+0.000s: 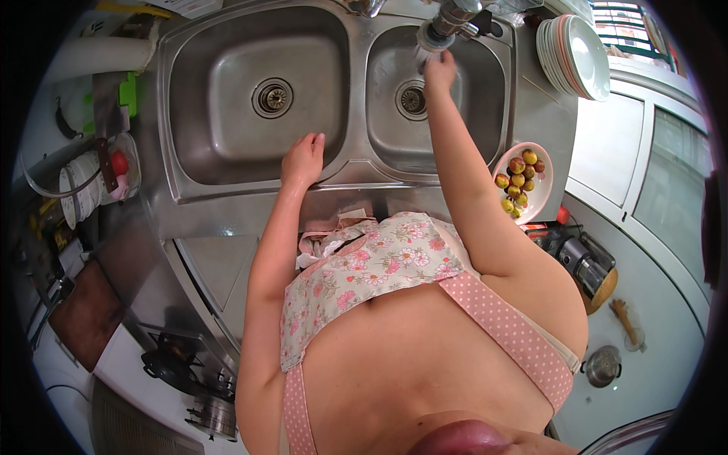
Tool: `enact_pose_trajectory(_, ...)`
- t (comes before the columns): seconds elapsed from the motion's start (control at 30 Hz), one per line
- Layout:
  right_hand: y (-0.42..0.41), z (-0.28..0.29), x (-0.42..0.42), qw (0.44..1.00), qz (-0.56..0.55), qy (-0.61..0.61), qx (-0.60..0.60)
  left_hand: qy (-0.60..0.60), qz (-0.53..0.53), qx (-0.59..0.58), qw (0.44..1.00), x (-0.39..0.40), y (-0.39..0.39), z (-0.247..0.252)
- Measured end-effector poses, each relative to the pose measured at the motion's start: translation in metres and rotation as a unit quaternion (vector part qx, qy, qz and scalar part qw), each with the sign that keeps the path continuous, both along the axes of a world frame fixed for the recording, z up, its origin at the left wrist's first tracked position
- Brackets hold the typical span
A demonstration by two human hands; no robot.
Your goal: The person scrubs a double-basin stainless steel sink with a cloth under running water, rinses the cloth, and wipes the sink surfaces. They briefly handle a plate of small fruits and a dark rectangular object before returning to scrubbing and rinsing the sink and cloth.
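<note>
Water runs from the faucet head (435, 37) into the smaller right basin (392, 136) of a stainless steel sink. My right hand (441, 71) is raised at the stream, just below the faucet; whether its fingers hold anything is hidden by the water and the hand itself. Over the near edge of the larger left basin (227, 153) rests my left hand (303, 159), its fingers loosely together and nothing seen in them. Both basins have round metal drain strainers, the left one (273, 98) in full view.
A pink-rimmed bowl of small round fruit (518, 182) stands right of the sink. Behind it are stacked plates and bowls (586, 57) and a thin wooden stick (540, 89). At far left are a dish stack (79, 185) and a knife's brown handle (106, 165).
</note>
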State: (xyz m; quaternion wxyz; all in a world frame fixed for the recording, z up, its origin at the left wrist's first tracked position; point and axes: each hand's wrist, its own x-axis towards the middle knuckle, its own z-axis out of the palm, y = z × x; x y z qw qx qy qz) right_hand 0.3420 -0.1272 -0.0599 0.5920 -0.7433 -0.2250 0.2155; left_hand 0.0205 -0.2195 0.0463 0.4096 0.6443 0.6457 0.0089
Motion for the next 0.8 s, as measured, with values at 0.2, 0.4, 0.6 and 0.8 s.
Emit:
enact_pose_trajectory(0.2,0.026,0.047,0.072,0.827,-0.2,0.411,0.328,0.011,0.008,0.02,1.0,-0.005,-0.005,-0.004)
enact_pose_trajectory(0.4,0.063,0.052,0.053,0.894,-0.145,0.329,0.267,0.018,-0.024,0.046,0.999,0.0,-0.003,-0.002)
enact_pose_trajectory(0.6,0.058,0.036,-0.021,0.853,0.018,0.408,0.325,0.034,-0.023,0.029,0.999,0.001,-0.005,0.007)
enact_pose_trajectory(0.8,0.049,0.021,-0.108,0.898,0.106,0.414,0.106,0.061,-0.043,0.025,0.997,0.004,-0.003,0.006)
